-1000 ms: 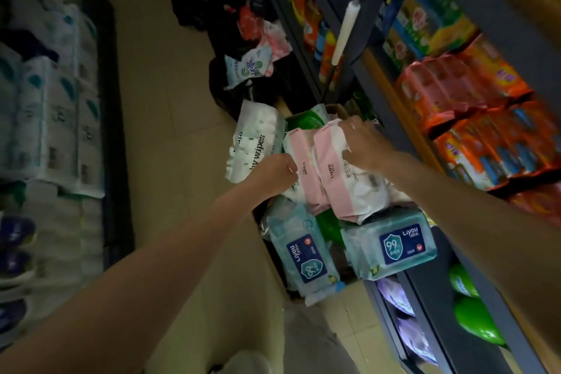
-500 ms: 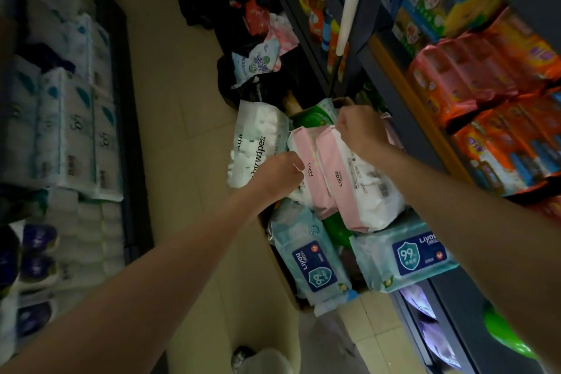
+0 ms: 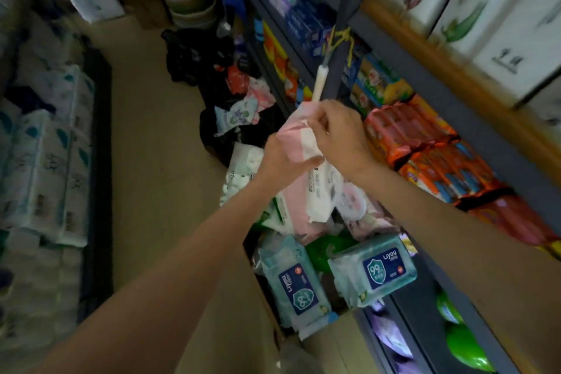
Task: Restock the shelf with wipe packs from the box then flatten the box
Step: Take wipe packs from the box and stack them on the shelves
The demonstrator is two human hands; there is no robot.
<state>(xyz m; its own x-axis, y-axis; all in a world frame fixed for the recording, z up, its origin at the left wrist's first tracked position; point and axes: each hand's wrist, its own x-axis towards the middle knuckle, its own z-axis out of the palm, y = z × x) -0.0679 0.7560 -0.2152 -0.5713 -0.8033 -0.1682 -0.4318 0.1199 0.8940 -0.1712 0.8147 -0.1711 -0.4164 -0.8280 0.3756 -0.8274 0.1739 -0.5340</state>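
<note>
Both hands hold pink-and-white wipe packs [image 3: 299,143] lifted above the cardboard box [image 3: 239,291]. My left hand [image 3: 282,158] grips the packs from the lower left. My right hand [image 3: 340,133] pinches their upper edge. The packs hang down between the hands, in front of the shelf [image 3: 473,130] on the right. In the box below lie two teal packs [image 3: 296,282] with blue labels, a second one [image 3: 376,270] to the right, plus a white pack [image 3: 243,170] and green packaging.
The shelf unit on the right holds orange and red packets [image 3: 425,143], white cartons above and green items [image 3: 464,346] at the bottom. Tissue bundles [image 3: 45,161] line the left side. Dark bags and loose packs [image 3: 233,112] lie on the floor of the aisle ahead.
Both hands have lifted the pink packs up out of the box toward the shelf. The view has tilted up to show the higher shelves.
</note>
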